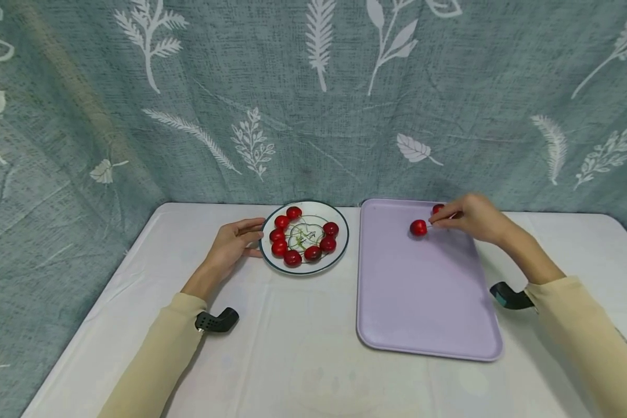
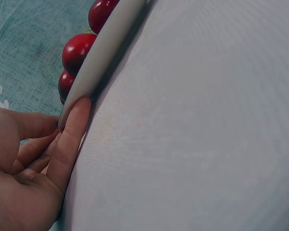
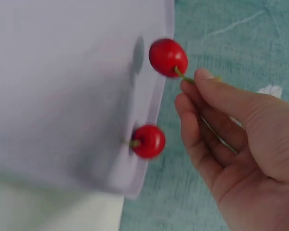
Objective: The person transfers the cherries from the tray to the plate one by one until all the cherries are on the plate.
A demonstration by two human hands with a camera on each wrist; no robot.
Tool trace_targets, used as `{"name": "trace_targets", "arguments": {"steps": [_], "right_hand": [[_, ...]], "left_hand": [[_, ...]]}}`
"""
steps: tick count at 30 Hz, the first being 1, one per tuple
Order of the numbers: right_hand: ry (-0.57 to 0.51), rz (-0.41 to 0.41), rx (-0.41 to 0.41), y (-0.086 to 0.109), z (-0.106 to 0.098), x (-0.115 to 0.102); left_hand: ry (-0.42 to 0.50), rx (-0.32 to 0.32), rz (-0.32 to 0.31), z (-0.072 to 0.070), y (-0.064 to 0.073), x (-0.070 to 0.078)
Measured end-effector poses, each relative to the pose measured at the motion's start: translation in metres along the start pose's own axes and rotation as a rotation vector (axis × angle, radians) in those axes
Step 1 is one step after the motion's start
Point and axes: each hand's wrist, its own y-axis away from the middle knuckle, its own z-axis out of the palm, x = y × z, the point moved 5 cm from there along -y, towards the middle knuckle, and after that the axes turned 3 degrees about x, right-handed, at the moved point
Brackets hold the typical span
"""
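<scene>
My right hand [image 1: 467, 216] pinches the thin green stem of a red cherry [image 3: 168, 57] between thumb and fingertips. This cherry hangs over the far right part of the lilac tray [image 1: 423, 290]. A second cherry [image 3: 148, 141] lies by the tray's far edge, partly behind the hand in the head view. On the left, my left hand [image 1: 233, 244] holds the side of a white, dark-rimmed plate [image 1: 305, 269], with the thumb against its outer wall and fingertips at the rim. Several cherries [image 1: 292, 258] sit round the plate, their stems pointing towards its middle.
A white cloth [image 1: 292, 337] covers the table. Behind it hangs a green-blue curtain [image 1: 292, 116] with white leaf prints, close to the far edges of plate and tray. Black wrist devices [image 1: 216, 320] stick out at both sleeves.
</scene>
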Motion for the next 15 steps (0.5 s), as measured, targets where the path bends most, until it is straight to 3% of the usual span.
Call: {"name": "trace_targets", "arguments": {"steps": [4, 11, 15], "right_hand": [[-0.124, 0.044, 0.004, -0.005, 0.005, 0.0], [-0.445, 0.263, -0.081, -0.014, 0.02, -0.001], [-0.653, 0.338, -0.11, -0.02, 0.027, -0.002]], "left_hand": [[0.0, 0.005, -0.007, 0.001, 0.0, 0.0], [-0.005, 0.018, -0.012, 0.003, 0.002, 0.003], [0.0, 0.025, -0.017, 0.004, 0.002, 0.004]]}}
